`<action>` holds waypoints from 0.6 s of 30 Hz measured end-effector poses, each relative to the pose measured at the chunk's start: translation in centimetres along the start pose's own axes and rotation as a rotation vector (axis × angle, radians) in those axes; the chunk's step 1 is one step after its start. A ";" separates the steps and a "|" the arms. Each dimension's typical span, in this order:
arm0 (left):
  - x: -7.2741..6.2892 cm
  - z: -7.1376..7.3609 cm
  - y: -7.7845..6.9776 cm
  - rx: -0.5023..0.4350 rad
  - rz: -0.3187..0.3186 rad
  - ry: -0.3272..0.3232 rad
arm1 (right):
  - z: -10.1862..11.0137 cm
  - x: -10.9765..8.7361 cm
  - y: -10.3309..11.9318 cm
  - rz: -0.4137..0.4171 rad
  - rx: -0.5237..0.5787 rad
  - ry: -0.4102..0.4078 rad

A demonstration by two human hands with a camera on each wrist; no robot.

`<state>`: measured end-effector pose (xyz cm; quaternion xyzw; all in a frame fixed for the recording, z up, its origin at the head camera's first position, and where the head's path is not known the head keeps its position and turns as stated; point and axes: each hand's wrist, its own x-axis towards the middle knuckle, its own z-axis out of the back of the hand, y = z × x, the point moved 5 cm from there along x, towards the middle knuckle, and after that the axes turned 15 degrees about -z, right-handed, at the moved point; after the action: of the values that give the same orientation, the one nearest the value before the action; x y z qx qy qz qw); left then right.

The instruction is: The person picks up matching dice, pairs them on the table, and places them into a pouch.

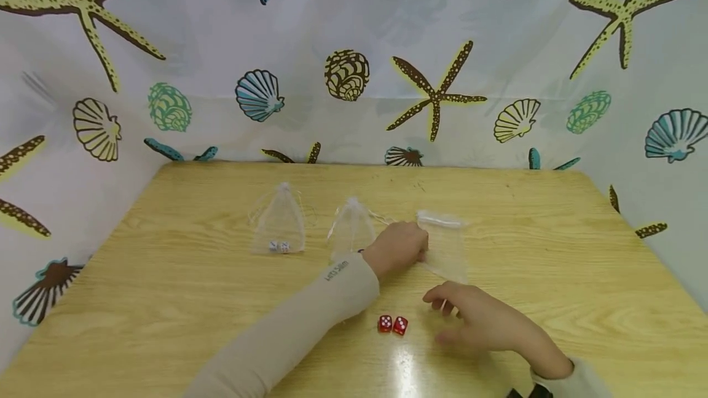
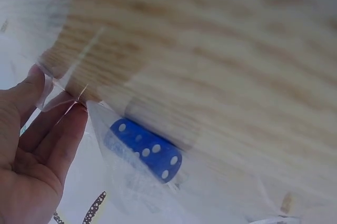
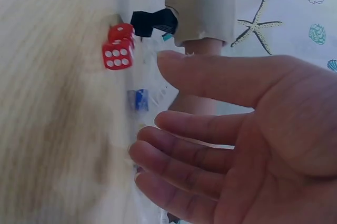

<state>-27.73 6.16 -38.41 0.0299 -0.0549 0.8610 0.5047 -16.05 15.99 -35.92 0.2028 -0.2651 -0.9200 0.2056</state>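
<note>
My left hand (image 1: 399, 244) pinches the left edge of a sheer white drawstring bag (image 1: 447, 250) lying flat on the table. In the left wrist view, thumb and fingers (image 2: 68, 129) meet on thin see-through material. Beside that wrist lies a middle sheer bag (image 1: 351, 223), partly hidden by the arm, with blue dice (image 2: 145, 148) inside. My right hand (image 1: 481, 318) hovers over the table with relaxed fingers and holds nothing. Two red dice (image 1: 393, 324) sit side by side to its left, apart from it; the right wrist view also shows these red dice (image 3: 118, 50).
Farther left, another sheer drawstring bag (image 1: 282, 220) holds two white dice (image 1: 279, 246). The wooden table (image 1: 182, 250) is bordered at the back and both sides by a white cloth (image 1: 210, 29) printed with shells and starfish.
</note>
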 end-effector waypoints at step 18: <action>-0.7 0.9 -0.7 0.133 -0.089 0.011 | 3.3 0.2 -0.4 -0.057 0.028 -0.075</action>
<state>-26.80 5.78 -37.52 0.0611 0.0067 0.8397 0.5396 -17.95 17.58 -33.65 0.1787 -0.2793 -0.9287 0.1662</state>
